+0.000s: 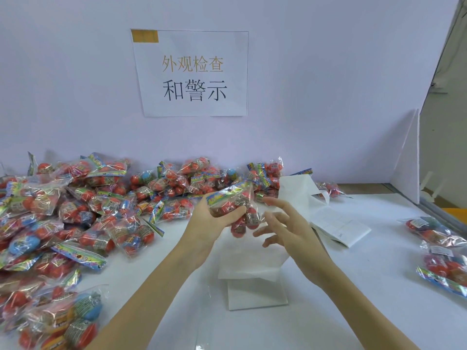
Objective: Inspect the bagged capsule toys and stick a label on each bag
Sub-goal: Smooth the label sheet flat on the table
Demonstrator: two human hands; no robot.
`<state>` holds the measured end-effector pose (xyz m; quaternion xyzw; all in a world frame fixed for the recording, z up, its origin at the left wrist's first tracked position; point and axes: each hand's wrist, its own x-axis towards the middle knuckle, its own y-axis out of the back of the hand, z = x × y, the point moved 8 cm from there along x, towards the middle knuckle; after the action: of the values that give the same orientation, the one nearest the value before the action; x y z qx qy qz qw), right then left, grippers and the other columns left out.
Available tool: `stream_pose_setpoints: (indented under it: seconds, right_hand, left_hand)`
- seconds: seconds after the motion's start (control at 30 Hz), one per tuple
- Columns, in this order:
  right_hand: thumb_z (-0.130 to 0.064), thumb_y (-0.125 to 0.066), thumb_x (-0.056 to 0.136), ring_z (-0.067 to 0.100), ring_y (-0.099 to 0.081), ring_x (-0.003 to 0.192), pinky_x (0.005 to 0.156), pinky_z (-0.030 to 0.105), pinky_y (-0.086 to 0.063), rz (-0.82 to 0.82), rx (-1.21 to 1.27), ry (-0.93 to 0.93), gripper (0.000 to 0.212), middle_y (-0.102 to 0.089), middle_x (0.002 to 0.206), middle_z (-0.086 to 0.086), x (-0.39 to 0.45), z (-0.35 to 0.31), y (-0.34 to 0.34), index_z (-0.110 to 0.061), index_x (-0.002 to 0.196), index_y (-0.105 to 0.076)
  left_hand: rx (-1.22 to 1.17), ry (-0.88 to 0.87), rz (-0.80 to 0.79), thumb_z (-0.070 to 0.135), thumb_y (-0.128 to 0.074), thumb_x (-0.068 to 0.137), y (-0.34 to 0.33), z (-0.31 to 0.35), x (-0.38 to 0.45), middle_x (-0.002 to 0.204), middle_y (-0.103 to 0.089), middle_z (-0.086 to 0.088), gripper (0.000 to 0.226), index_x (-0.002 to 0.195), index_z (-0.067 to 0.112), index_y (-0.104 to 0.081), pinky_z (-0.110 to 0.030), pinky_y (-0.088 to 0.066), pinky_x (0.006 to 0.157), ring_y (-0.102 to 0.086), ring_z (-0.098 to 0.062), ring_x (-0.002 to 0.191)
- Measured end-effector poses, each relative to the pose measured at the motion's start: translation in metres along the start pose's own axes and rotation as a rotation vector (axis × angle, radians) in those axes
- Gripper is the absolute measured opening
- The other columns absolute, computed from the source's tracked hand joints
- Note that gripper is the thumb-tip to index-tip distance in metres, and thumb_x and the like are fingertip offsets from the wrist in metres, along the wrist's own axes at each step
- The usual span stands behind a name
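Crinkly clear plastic bag of red capsule toys (pixel 233 210), held above the white worktop's (pixel 353 286) middle, sits clamped in the left hand (pixel 209 223); right hand (pixel 285 231) hovers beside it, fingers spread. Likely light and slippery, best gripped around the capsules.

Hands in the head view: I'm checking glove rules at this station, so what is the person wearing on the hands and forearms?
Nothing shows on either. The left hand and the right hand are bare, with no gloves, rings or finger cots visible. Both forearms are uncovered down to the bottom edge of the picture: no sleeves, watch or wristband in view.
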<state>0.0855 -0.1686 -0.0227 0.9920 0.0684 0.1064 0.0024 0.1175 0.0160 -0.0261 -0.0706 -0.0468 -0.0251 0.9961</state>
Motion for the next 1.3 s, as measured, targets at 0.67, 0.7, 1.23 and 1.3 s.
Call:
stream_pose_setpoints:
  seconds: [0.67,0.7,1.23,1.3]
  right_hand:
    - [-0.012,-0.068,0.1,0.011,-0.057,0.059,0.062,0.021,-0.051,0.04,-0.148,-0.055,0.012,-0.073,0.074,0.001,0.006,0.015,0.003,-0.01,0.09,-0.074]
    - [-0.011,-0.069,0.099,0.01,-0.058,0.059,0.062,0.021,-0.052,0.053,-0.185,-0.036,0.011,-0.073,0.074,0.001,0.005,0.013,0.005,-0.011,0.089,-0.074]
    - [-0.058,-0.066,0.095,0.026,-0.078,0.093,0.076,0.029,-0.057,-0.14,-0.04,-0.176,0.049,-0.081,0.101,0.006,0.0,0.021,-0.014,-0.026,0.13,-0.052]
    - [-0.051,-0.073,0.092,0.027,-0.078,0.093,0.075,0.026,-0.057,-0.185,-0.028,-0.166,0.054,-0.08,0.101,0.008,-0.001,0.021,-0.02,-0.027,0.133,-0.048]
  left_hand:
    - [-0.102,-0.03,0.073,0.021,-0.074,0.096,0.001,0.006,-0.006,0.095,-0.079,-0.01,0.04,0.124,0.036,-0.051,-0.024,-0.055,0.06,-0.074,-0.02,0.072]
    - [-0.097,-0.017,0.068,0.026,-0.072,0.097,0.002,0.006,-0.006,0.1,-0.078,-0.01,0.033,0.124,0.036,-0.056,-0.024,-0.056,0.061,-0.073,-0.019,0.074]
    - [0.052,-0.224,0.378,0.013,-0.075,0.095,0.039,0.012,-0.002,0.082,-0.077,-0.008,0.008,0.09,0.016,-0.08,-0.03,-0.062,0.063,-0.074,-0.019,0.072]
    - [0.077,-0.259,0.362,0.015,-0.076,0.095,0.033,0.012,-0.004,0.083,-0.075,-0.008,0.01,0.087,0.02,-0.08,-0.028,-0.061,0.062,-0.073,-0.023,0.074]
